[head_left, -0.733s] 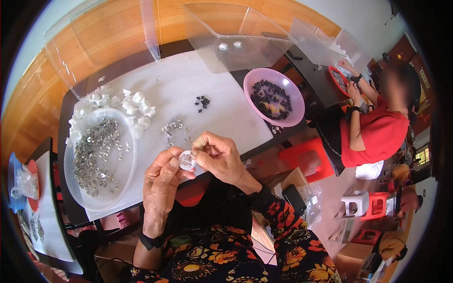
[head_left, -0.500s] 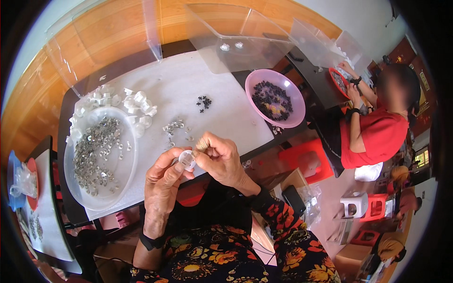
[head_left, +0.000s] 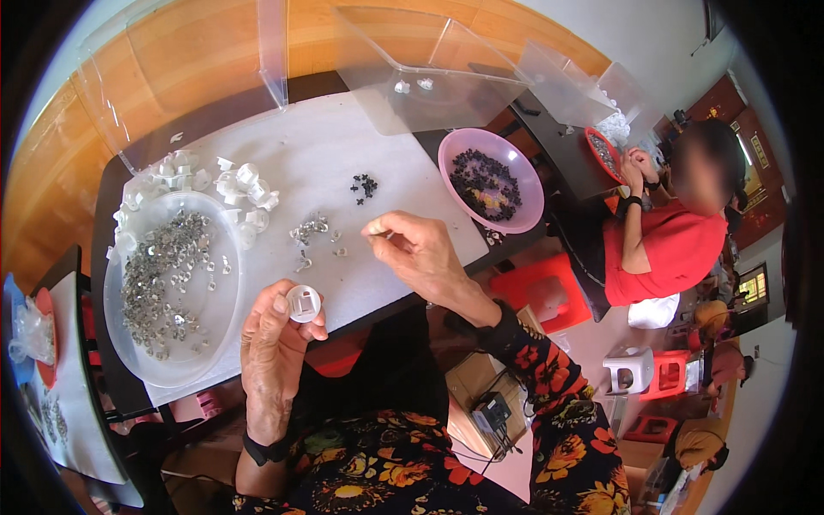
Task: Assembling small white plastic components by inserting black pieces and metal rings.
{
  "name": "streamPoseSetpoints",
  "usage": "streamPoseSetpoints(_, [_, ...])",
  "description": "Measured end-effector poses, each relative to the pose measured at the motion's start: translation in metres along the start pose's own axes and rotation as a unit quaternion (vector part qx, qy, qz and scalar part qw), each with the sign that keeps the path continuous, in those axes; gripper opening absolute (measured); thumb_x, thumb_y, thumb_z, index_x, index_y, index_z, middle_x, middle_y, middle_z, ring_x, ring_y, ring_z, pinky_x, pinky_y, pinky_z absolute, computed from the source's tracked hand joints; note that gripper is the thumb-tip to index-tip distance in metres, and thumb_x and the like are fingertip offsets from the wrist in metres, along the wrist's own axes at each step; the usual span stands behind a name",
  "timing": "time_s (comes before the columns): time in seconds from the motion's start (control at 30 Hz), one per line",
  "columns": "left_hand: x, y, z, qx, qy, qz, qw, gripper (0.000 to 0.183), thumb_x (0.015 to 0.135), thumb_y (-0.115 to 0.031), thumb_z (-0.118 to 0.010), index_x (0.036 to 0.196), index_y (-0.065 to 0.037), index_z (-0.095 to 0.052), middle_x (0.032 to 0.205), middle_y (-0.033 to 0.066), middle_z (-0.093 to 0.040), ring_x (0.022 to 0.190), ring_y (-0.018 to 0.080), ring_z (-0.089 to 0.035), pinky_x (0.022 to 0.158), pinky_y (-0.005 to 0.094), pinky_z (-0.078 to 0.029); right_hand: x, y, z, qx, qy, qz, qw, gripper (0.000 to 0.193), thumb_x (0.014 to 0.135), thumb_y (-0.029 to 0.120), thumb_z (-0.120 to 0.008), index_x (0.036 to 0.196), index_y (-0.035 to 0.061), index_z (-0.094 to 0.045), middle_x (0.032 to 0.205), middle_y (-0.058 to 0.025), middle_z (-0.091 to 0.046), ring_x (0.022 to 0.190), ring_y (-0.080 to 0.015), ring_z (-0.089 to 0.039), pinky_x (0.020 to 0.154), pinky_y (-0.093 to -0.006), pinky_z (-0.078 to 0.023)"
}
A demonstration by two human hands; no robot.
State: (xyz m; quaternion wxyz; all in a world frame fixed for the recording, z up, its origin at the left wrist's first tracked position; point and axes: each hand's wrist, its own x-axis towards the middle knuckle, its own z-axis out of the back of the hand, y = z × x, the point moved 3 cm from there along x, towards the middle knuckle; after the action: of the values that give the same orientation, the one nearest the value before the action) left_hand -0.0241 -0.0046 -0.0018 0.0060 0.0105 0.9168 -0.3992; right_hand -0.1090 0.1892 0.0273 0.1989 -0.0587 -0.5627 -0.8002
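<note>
My left hand (head_left: 273,356) grips a round white plastic part (head_left: 304,302) by its edge, with the slotted face turned up. Just over the near part of the table, my right hand (head_left: 422,257) is apart from it, thumb and forefinger pinched together; whatever may be between them is too small to make out. Beyond the hands lies a little heap of small metal clips (head_left: 309,228), with a few loose ones beside it. Farther back is a small cluster of black pieces (head_left: 364,188).
On the left a translucent basin (head_left: 232,296) holds many metal clips, with white plastic parts (head_left: 249,184) heaped behind it. A pink bowl (head_left: 534,176) of black pieces stands right. Clear plastic panels (head_left: 378,69) line the back. A co-worker in red (head_left: 669,249) sits at the right.
My right hand has moved away from the white part, to the right and up. My left hand has lowered slightly with the part, whose slotted face now shows fully.
</note>
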Motion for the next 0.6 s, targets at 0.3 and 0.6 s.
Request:
streamPoseSetpoints(0.3, [-0.001,0.000,0.001,0.016,-0.021,0.010,1.000,0.038,0.091,-0.033,-0.058,0.106,0.002,-0.053,0.084,0.0142,-0.059,0.069,0.0180,-0.057,0.061,0.0279,-0.048,0.015,0.006,-0.025,-0.203,0.105,0.092,0.969,0.011,0.077,0.008,-0.062,0.087,0.0050,-0.065,0.082,-0.0111,-0.064,0.069,-0.0261,-0.063,0.062,-0.0337,-0.048])
streamPoseSetpoints(0.6, [-0.002,0.003,0.002,-0.013,-0.024,0.016,0.999,0.036,0.092,-0.028,-0.057,0.111,0.003,-0.053,0.084,0.0135,-0.060,0.069,0.0191,-0.058,0.061,0.0289,-0.049,-0.002,0.055,-0.025,-0.002,0.145,0.104,0.984,0.008,0.082,-0.003,-0.060,0.090,-0.0014,-0.060,0.083,-0.0078,-0.061,0.071,-0.0151,-0.061,0.063,-0.0267,-0.048])
